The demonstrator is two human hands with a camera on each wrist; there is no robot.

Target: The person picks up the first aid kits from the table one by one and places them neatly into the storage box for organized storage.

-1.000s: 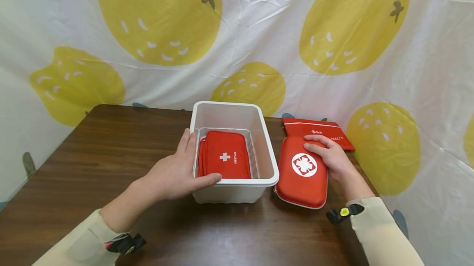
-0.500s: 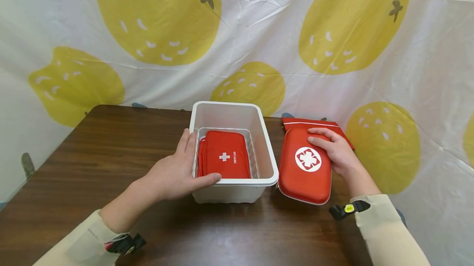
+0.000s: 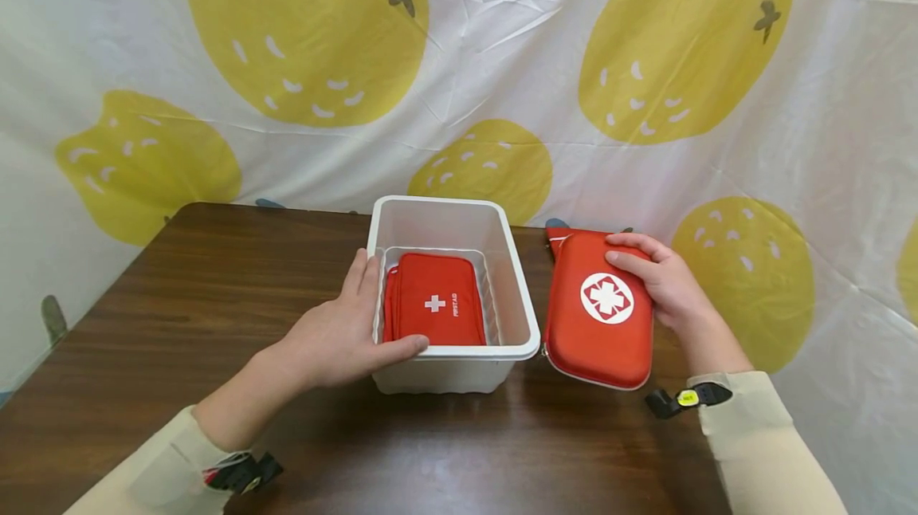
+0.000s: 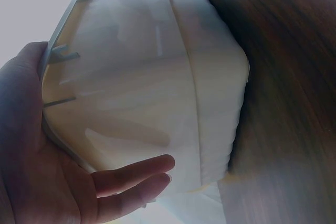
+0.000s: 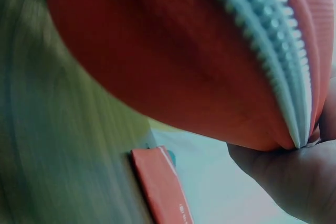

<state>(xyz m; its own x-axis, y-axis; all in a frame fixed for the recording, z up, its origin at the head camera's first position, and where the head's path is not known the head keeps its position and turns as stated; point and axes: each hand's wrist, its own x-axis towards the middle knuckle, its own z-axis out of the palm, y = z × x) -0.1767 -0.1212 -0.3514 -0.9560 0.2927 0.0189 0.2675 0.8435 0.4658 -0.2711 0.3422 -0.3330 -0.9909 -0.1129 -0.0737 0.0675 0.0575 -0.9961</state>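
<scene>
Red zippered case (image 3: 588,340), far right corner between the right-hand fingers (image 3: 637,241)

Smooth, low-sheen cloth I've got here on the red case (image 3: 599,351), and look at that zip (image 5: 269,22): chunky, rough-toothed, plastic-looking! My bin (image 3: 445,376), smooth, softly glossy plastic. Matt cloth on the pouch (image 3: 426,280) inside. Wood-grained table (image 3: 445,451), shiny; behind, a thin, creased, satiny curtain (image 3: 502,37). My sleeve (image 3: 763,431), matt cloth.
</scene>
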